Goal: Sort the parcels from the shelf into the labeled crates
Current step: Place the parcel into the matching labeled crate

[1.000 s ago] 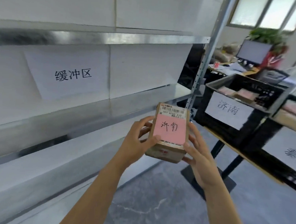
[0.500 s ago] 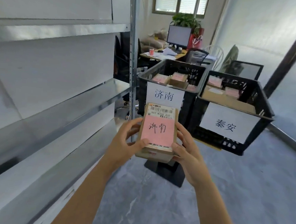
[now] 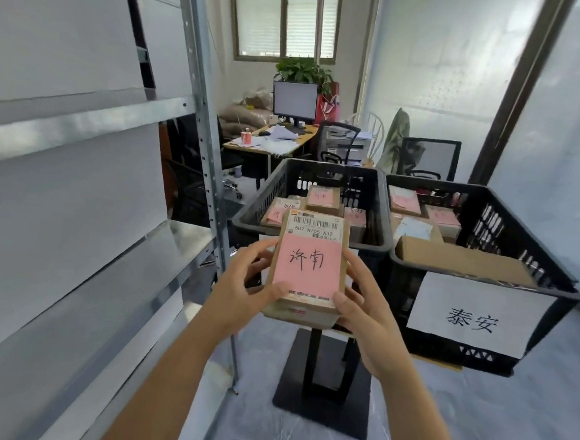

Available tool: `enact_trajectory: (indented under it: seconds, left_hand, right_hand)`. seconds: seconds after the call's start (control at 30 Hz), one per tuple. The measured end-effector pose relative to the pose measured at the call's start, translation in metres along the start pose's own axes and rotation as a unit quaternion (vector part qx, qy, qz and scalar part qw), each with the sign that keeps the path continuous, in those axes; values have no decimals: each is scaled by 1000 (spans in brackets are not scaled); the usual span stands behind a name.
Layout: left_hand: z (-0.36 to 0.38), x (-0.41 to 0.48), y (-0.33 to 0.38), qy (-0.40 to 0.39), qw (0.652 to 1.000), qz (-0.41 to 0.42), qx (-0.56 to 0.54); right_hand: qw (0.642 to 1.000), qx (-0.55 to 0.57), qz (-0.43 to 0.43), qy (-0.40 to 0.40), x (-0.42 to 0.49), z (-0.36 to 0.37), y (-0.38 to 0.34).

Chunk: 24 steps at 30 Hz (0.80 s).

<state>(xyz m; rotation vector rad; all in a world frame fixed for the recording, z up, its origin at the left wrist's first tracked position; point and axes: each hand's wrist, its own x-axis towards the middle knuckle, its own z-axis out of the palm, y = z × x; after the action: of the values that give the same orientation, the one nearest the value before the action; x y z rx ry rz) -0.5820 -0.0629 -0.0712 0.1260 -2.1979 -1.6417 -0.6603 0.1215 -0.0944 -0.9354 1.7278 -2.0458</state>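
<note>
A small cardboard parcel [image 3: 307, 272] with a pink note reading 济南 and a barcode label is held up in front of me. My left hand [image 3: 243, 285] grips its left side and my right hand [image 3: 365, 307] grips its right side, thumbs on the top face. Just behind it stands a black crate [image 3: 258, 214] holding several pink-labelled parcels; the parcel hides its front label. To the right, a second black crate [image 3: 562, 287] carries a white sign reading 泰安 [image 3: 474, 318] and also holds parcels.
The metal shelf [image 3: 72, 273] runs along the left, its upright post [image 3: 201, 138] close to the left crate. Both crates sit on a stand with a black base plate [image 3: 321, 393]. Behind them are a desk, a monitor [image 3: 294, 100], chairs and a plant.
My view has swung right from the shelf toward the crates and closer to them. Both hands keep the same hold on the parcel, which now sits in front of the left crate.
</note>
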Motion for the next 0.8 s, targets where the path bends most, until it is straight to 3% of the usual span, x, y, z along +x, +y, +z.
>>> enact_trajectory:
  seconds: [0.27, 0.6, 0.8]
  left_hand:
    - [3, 80, -31, -61, 998, -19, -15]
    - [10, 219, -50, 19, 999, 2, 35]
    - [-2, 291, -72, 47, 997, -24, 58]
  right_hand:
    - [999, -14, 18, 38, 65, -31, 21]
    - [996, -74, 36, -40, 224, -94, 25]
    - [994, -17, 95, -50, 310, -106, 42]
